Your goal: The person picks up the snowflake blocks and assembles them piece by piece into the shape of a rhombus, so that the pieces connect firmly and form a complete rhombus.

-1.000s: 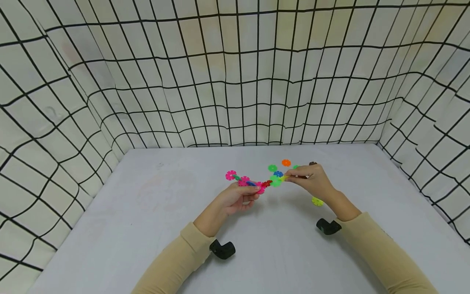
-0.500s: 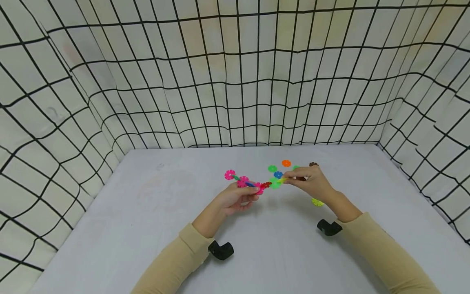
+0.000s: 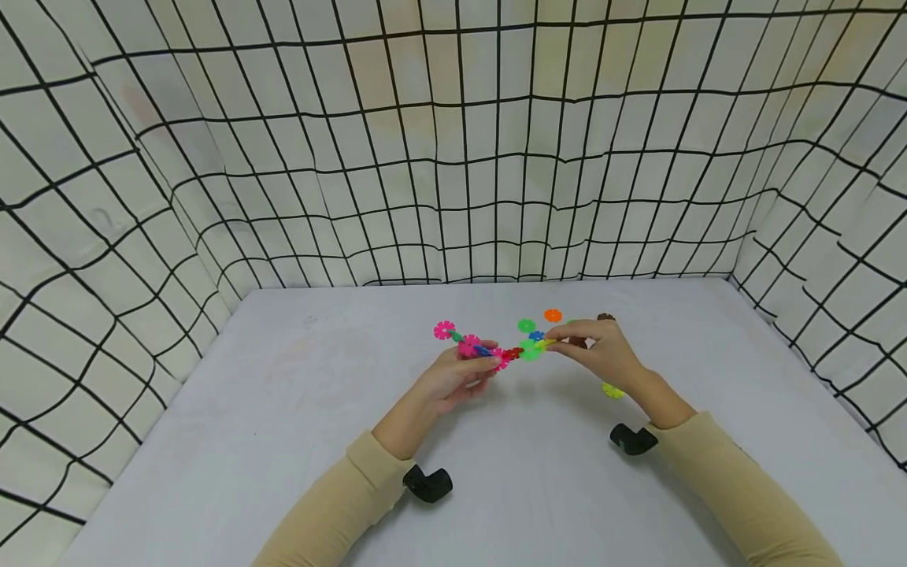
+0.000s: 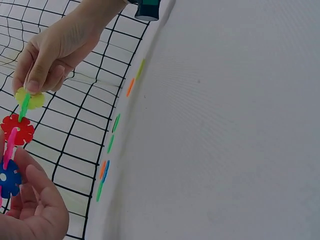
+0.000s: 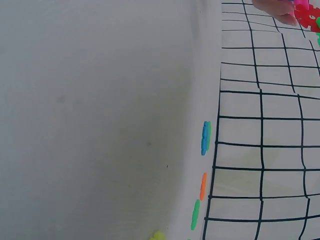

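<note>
A chain of notched plastic discs spans both hands above the table (image 3: 298,425). My left hand (image 3: 453,382) holds it near the middle, thumb on a pink disc; beyond that hand the chain runs on to a pink end disc (image 3: 444,330). At the other end, my right hand (image 3: 602,346) pinches a yellow disc (image 4: 35,101) between thumb and fingers. The yellow disc meets a green disc (image 4: 24,107) seen edge-on, followed by a red disc (image 4: 26,131). Lower in the left wrist view, a blue disc (image 4: 10,180) lies by the left fingers.
Loose discs lie beyond the hands: an orange disc (image 3: 553,315), a green disc (image 3: 526,325) and a blue disc (image 3: 537,336) among them. Another yellow disc (image 3: 612,390) lies under the right wrist. Black netting (image 3: 496,157) over white sheeting borders the table's back and sides.
The left end of the chain has tipped up slightly as the left hand shifts its hold. My right hand stays nearly in place, pinching the yellow disc throughout.
</note>
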`<state>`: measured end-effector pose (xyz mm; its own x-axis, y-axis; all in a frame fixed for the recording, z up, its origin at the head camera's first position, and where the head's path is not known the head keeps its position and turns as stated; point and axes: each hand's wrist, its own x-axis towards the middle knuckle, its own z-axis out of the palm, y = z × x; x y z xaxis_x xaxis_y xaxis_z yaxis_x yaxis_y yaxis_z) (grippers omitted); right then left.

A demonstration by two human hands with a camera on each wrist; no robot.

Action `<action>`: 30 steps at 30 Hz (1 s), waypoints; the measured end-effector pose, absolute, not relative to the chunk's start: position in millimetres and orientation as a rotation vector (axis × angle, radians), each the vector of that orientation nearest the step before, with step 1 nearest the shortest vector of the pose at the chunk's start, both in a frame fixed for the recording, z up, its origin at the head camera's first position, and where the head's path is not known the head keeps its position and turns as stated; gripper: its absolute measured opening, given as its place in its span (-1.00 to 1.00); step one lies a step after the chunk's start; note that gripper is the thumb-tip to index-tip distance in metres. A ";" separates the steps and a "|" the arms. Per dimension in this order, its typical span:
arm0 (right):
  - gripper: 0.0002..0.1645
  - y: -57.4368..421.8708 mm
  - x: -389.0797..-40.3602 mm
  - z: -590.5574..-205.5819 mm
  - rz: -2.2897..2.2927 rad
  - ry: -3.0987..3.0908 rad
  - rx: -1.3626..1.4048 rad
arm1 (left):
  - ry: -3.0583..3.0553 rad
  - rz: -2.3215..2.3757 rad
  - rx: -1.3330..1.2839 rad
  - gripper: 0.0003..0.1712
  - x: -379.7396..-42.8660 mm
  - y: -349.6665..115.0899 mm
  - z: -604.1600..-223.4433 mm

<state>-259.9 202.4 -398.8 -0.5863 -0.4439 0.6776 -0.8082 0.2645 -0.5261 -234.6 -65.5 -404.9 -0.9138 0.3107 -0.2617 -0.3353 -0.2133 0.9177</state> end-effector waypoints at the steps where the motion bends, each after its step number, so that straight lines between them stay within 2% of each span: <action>1: -0.59 202.3 -259.4 -399.0 1.262 -2.148 1.137 | 1.639 2.182 -0.031 -0.64 -234.7 -65.0 -404.9; 4: -0.60 202.0 -258.7 -399.5 1.266 -2.143 1.136 | 1.616 2.207 -0.027 -0.49 -234.6 -64.0 -404.3; 9: -0.61 202.4 -258.8 -398.9 1.259 -2.144 1.122 | 1.580 2.226 -0.011 -0.40 -234.4 -64.2 -403.1; 12: -0.60 203.3 -259.2 -398.6 1.246 -2.151 1.116 | 1.576 2.231 0.001 -0.41 -234.5 -64.6 -403.3; 17: -0.56 206.1 -260.0 -399.6 1.233 -2.156 1.100 | 1.501 2.259 0.003 -0.56 -235.5 -67.0 -404.2; 24: -0.60 207.2 -258.8 -398.5 1.242 -2.178 1.076 | 1.231 2.342 -0.001 -0.07 -234.1 -74.0 -401.4; 27: -0.61 207.4 -258.9 -399.1 1.250 -2.188 1.066 | 1.221 2.327 0.016 -0.03 -233.6 -75.1 -400.3; 30: -0.63 208.7 -259.4 -399.7 1.252 -2.197 1.055 | 1.248 2.327 0.005 -0.11 -233.7 -75.5 -400.7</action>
<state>-259.4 208.7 -399.7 -0.6359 -0.4144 0.6511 -0.7714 0.3142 -0.5534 -233.7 -75.5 -400.7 -0.8770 0.4251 -0.2241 -0.4219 -0.4578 0.7825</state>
